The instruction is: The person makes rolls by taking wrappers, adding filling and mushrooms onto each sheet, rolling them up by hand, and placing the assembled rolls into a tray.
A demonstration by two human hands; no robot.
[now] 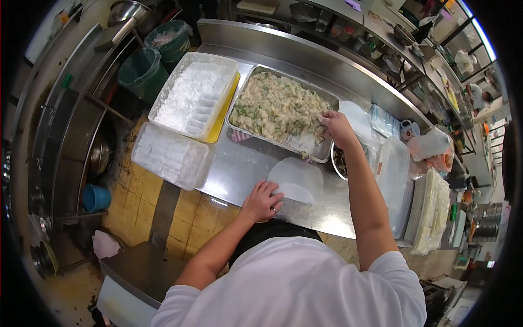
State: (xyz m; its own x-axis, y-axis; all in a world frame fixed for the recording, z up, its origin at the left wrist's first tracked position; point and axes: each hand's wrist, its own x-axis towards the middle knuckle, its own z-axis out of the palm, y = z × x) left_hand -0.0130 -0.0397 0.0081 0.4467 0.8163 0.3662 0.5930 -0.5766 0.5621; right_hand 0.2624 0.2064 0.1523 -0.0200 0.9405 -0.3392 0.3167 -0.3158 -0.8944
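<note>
On the steel counter lies a thin, whitish translucent wrapper sheet (298, 181) with a rounded outline. My left hand (262, 201) rests at its left edge, fingers slightly spread, with a ring on one finger. Beyond the sheet is a metal tray (272, 143) heaped with a pale chopped filling (283, 103) flecked with green. At the tray's right end, my right hand (336, 128) has its fingers drawn together in the filling, and their tips are partly hidden. Bare tray bottom shows through a thin smear close to that hand.
Left of the tray, a tub of white powder (188, 90) holds several rolls. A second tub (170, 155) contains powdered white rolls. At right are a metal bowl (339, 162), partly hidden by my arm, a clear plastic container (393, 169) and a plastic-covered basket (430, 210).
</note>
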